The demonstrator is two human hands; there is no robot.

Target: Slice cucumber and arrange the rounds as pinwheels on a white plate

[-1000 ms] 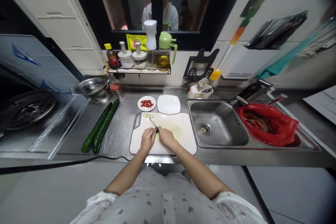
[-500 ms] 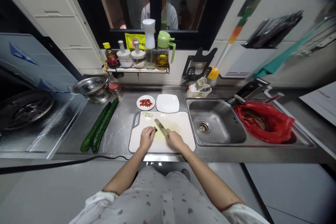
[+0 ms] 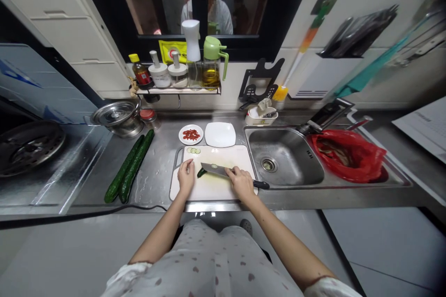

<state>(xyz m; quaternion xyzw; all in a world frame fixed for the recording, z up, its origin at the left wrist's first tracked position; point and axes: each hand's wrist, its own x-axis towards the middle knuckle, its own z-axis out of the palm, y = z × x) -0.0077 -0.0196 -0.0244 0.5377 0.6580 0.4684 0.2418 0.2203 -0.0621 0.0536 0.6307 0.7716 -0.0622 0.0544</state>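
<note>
My right hand (image 3: 241, 183) grips a kitchen knife (image 3: 220, 170), its blade pointing left over the white cutting board (image 3: 218, 192) and its black handle showing to the right of my hand. A thin cucumber slice (image 3: 213, 166) sits on the blade. Just under the blade's left part lies a short dark green cucumber piece (image 3: 201, 173). My left hand (image 3: 186, 177) is to the left of that piece, not touching it, with loosely bent fingers and nothing visible in them. Several cucumber slices (image 3: 193, 151) lie at the board's upper left corner.
Beyond the board stand a small plate of chopped red pieces (image 3: 191, 135) and a white square plate (image 3: 220, 134). Two whole cucumbers (image 3: 130, 167) lie to the left. At right are the sink (image 3: 285, 158) and a red plastic bag (image 3: 358, 158). A condiment rack (image 3: 181, 90) hangs behind.
My left hand has let go of the cucumber piece and drawn back left. The knife has turned flatter across the board, my right hand shifting slightly right; a slice now shows on its blade.
</note>
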